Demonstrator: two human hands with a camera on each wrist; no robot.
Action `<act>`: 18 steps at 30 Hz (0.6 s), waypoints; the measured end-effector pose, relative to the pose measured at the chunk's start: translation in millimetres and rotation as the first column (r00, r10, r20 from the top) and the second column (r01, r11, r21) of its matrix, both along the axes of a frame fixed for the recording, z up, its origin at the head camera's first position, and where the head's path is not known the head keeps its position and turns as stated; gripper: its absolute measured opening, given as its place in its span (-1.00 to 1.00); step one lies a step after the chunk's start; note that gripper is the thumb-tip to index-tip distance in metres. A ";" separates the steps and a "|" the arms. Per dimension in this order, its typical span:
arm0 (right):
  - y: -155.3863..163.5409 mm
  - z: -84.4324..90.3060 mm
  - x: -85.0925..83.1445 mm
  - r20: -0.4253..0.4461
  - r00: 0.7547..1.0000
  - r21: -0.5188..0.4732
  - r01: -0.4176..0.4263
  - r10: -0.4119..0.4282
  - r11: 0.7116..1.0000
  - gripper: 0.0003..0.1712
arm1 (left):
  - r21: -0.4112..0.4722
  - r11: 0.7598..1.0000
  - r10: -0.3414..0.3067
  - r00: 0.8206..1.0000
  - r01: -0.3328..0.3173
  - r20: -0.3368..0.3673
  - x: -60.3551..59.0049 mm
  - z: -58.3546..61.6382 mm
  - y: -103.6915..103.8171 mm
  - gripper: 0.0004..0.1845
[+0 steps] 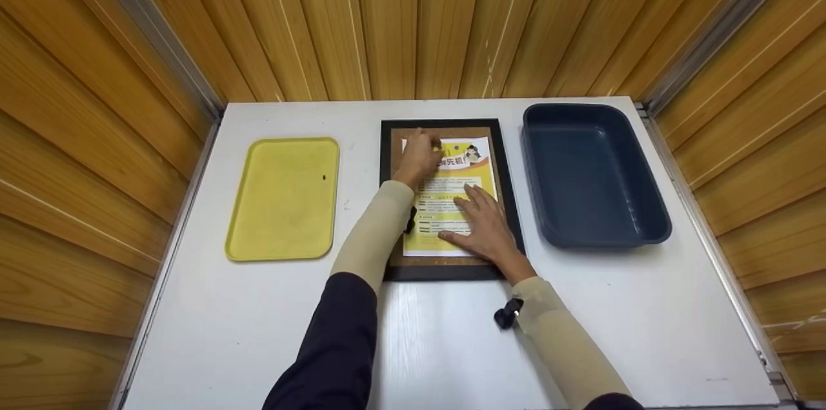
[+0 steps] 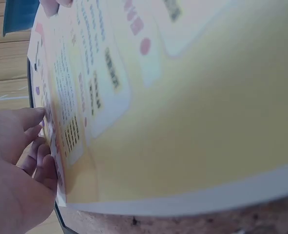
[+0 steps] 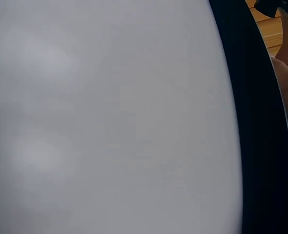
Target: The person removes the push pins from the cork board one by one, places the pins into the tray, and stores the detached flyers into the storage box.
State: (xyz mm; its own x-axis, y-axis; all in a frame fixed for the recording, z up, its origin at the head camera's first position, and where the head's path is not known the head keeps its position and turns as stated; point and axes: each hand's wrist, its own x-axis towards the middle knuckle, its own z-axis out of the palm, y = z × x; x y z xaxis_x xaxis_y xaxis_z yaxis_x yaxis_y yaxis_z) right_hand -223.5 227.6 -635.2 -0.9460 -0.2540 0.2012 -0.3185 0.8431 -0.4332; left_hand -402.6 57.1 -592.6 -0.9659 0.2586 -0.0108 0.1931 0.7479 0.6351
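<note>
A yellow and white printed sheet (image 1: 445, 245) lies on a cork board (image 1: 452, 261) with a black frame (image 1: 445, 273). My left hand (image 1: 421, 155) is at the sheet's upper left, fingers bent and fingertips right at the paper. In the left wrist view, the left thumb and fingers (image 2: 42, 163) meet the sheet's top edge; I cannot tell whether something small is between them. A small purple pin head (image 1: 456, 147) shows on the sheet near the top middle. My right hand (image 1: 484, 223) rests with spread fingers on the sheet's lower right.
Left of the board lies a shallow yellow tray (image 1: 284, 203) with a small dark spot. A deep navy-blue bin (image 1: 584, 171) stands to the right. Everything is on a white table (image 1: 439, 345), with wood-patterned walls (image 1: 400, 22) behind and at both sides.
</note>
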 end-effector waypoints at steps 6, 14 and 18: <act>-0.5 0.2 -0.7 0.001 1.000 0.006 0.007 -0.007 1.000 0.14 | -0.026 0.999 0.022 1.000 -0.023 -0.022 -2.4 0.4 2.1 -0.78; -1.0 -2.5 -0.9 0.007 1.000 0.000 -0.002 0.002 1.000 0.12 | -0.156 0.985 0.053 0.988 -0.076 -0.145 -5.7 -9.8 7.7 -0.80; -1.6 -3.7 -1.3 0.003 1.000 0.000 -0.006 0.006 1.000 0.11 | -0.186 0.977 0.067 0.981 -0.101 -0.183 -5.8 -12.0 8.8 -0.80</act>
